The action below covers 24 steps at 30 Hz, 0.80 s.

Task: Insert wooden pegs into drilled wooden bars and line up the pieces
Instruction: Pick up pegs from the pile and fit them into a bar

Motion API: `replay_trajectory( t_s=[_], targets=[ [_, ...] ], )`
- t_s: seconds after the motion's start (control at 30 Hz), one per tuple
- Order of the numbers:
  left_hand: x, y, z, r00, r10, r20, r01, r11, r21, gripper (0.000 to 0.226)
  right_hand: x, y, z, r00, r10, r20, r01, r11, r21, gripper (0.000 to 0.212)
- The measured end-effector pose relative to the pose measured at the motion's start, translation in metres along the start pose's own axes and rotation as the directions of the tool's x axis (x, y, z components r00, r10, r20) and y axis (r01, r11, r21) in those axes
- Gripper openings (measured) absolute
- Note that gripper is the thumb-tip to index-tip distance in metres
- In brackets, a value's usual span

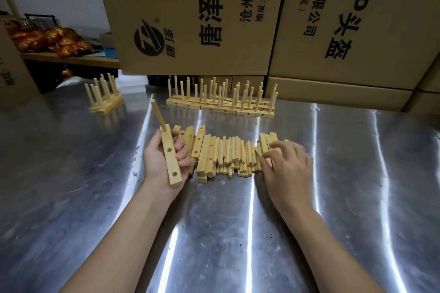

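Left hand (162,162) grips bar (172,157) over mid-bench (95,197); one peg (157,114) in far hole, two holes empty. Right hand (288,164), fingers bent, on loose pegs (235,157); pinch unclear. Best: take single peg, enter middle hole square, press straight. Cardboard boxes (190,19) behind far edge: closed, contents hidden.

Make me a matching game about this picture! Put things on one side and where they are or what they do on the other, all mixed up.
Things:
1. left hand
2. right hand
3. finished bars
4. boxes

What or where:
A. stand in rows at the far side of the table
B. stacked behind the table
C. holds a bar with one peg in it
D. touches the loose pegs

Pairs: 1-C, 2-D, 3-A, 4-B
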<state>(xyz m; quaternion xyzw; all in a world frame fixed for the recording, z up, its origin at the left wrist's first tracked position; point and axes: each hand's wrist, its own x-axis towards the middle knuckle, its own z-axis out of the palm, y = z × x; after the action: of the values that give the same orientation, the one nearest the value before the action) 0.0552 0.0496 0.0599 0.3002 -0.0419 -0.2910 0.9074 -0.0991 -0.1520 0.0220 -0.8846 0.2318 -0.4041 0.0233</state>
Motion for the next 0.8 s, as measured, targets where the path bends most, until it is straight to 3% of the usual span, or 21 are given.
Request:
replay_trajectory(
  t_s=[0.1, 0.2, 0.3, 0.37, 0.5, 0.8],
  targets=[
    [-0.004, -0.003, 0.005, 1.000, -0.013, 0.004, 0.013, 0.999, 0.039, 0.039, 0.006, -0.005, -0.023, 0.989, 0.116, -0.092, -0.092, 0.967, 0.239, 0.008],
    [-0.007, -0.012, 0.011, 0.999, -0.048, -0.005, 0.048, 0.996, 0.082, 0.041, 0.008, -0.009, -0.046, 0.958, 0.267, 0.105, -0.264, 0.679, 0.685, 0.015],
    [-0.011, -0.022, 0.015, 0.996, -0.092, 0.019, 0.089, 0.990, 0.112, 0.044, -0.002, -0.012, -0.059, 0.942, 0.212, 0.260, -0.328, 0.421, 0.846, 0.017],
    [-0.014, -0.031, 0.018, 0.989, -0.138, 0.053, 0.130, 0.983, 0.128, 0.046, -0.017, -0.012, -0.055, 0.926, 0.195, 0.324, -0.373, 0.327, 0.868, 0.016],
    [-0.017, -0.045, 0.022, 0.979, -0.184, 0.082, 0.167, 0.969, 0.184, 0.045, -0.035, -0.015, -0.039, 0.908, 0.237, 0.345, -0.405, 0.286, 0.869, 0.018],
    [-0.018, -0.056, 0.022, 0.977, -0.198, 0.085, 0.175, 0.960, 0.219, 0.043, -0.029, -0.019, -0.035, 0.942, 0.193, 0.276, -0.327, 0.323, 0.888, 0.011]
  ],
)
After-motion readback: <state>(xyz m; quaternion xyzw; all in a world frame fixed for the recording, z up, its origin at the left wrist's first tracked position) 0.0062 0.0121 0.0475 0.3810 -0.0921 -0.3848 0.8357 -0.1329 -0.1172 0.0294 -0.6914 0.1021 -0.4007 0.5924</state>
